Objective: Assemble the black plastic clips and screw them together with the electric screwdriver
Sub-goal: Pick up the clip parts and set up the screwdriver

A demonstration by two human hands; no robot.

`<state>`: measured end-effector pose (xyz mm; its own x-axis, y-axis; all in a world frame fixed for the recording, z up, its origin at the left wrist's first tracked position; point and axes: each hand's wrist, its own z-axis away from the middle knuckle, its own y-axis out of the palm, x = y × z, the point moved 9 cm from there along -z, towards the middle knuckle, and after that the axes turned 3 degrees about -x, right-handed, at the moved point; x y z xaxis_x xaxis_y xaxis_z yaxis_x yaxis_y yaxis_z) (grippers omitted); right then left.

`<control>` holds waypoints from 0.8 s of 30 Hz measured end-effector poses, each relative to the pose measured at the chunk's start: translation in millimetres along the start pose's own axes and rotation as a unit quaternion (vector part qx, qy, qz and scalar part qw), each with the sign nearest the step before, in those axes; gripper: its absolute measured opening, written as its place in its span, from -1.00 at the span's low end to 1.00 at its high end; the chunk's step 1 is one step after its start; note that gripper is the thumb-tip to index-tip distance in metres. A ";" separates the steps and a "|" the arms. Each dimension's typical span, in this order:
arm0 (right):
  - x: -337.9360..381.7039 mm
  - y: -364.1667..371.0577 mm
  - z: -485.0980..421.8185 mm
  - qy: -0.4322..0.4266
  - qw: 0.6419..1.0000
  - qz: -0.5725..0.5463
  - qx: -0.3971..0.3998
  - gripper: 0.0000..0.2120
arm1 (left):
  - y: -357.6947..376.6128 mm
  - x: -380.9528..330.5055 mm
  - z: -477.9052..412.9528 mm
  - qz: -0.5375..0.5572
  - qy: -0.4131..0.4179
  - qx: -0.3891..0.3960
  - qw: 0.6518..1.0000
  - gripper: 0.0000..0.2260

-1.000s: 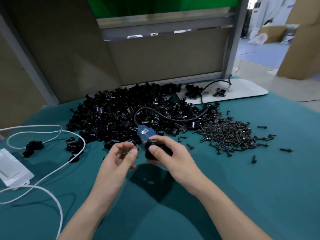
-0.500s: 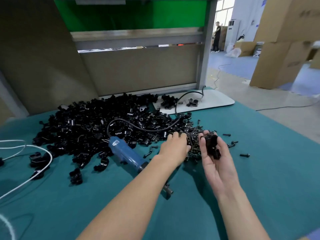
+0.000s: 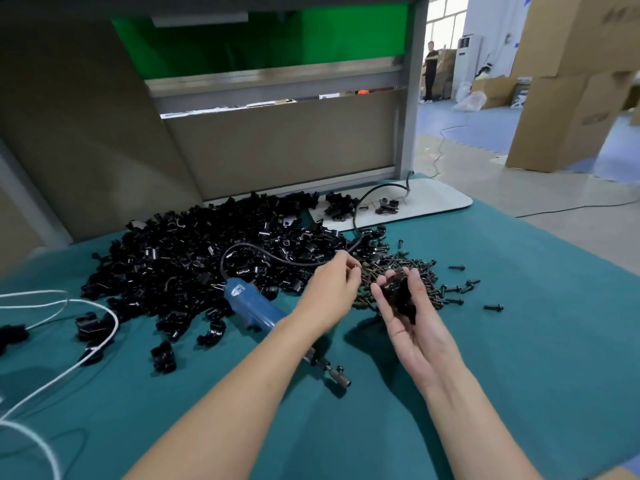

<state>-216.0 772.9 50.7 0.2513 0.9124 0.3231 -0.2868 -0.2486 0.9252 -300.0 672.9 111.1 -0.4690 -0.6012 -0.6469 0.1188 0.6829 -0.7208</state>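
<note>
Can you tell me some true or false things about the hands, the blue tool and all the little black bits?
1. The right hand holds a black clip. True.
2. The left hand grips the blue electric screwdriver. False: the screwdriver lies on the table cover, and the left hand pinches a screw at the edge of the screw pile.
3. The screw pile lies to the right of the big heap of clips. True.
4. The table cover is red. False: it is teal green.
</note>
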 end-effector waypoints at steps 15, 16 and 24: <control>-138.9 55.5 40.6 0.148 0.957 0.216 0.123 -0.57 | -116.4 116.7 162.6 0.273 -0.065 -0.211 0.937 -0.88; -147.4 58.5 41.4 0.149 0.954 0.226 0.127 -0.57 | -120.0 118.8 165.8 0.268 -0.058 -0.217 0.937 -0.88; -163.2 55.6 41.0 0.116 0.929 0.314 0.160 -0.58 | -134.3 108.2 161.8 0.192 0.006 -0.239 0.952 -0.85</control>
<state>-235.0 596.8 57.7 -0.0887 0.5909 0.8019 -0.0113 -0.8056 0.5924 -225.2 449.0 97.7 -0.4815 -0.2667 -0.8349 -0.1273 0.9638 -0.2345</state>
